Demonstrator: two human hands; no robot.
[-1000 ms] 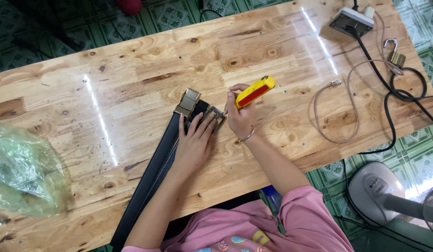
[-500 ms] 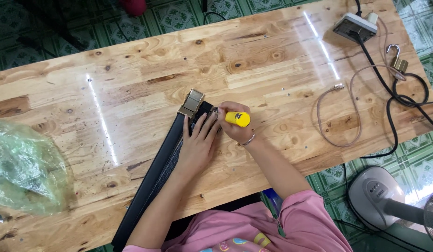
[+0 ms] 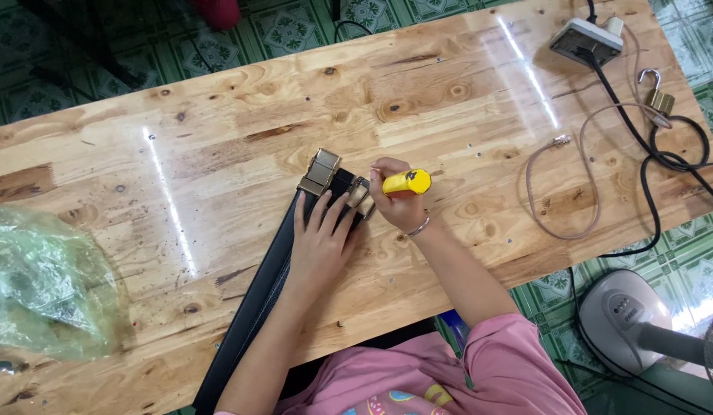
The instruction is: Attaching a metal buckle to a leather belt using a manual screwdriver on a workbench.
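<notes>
Black belt [image 3: 273,286] under flat, open left hand [image 3: 319,244]; right hand [image 3: 393,201] clamped on yellow tool [image 3: 406,182] w/ black label.

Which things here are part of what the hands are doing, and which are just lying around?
In use: black belts, brass buckles, yellow-handled tool, left hand, right hand.

Lying about: plastic bag, power strip, padlock, cables, fan.

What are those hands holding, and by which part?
The right hand grips a yellow tool around its handle. The left hand holds nothing; it lies flat on the black belt near the buckle.
</notes>
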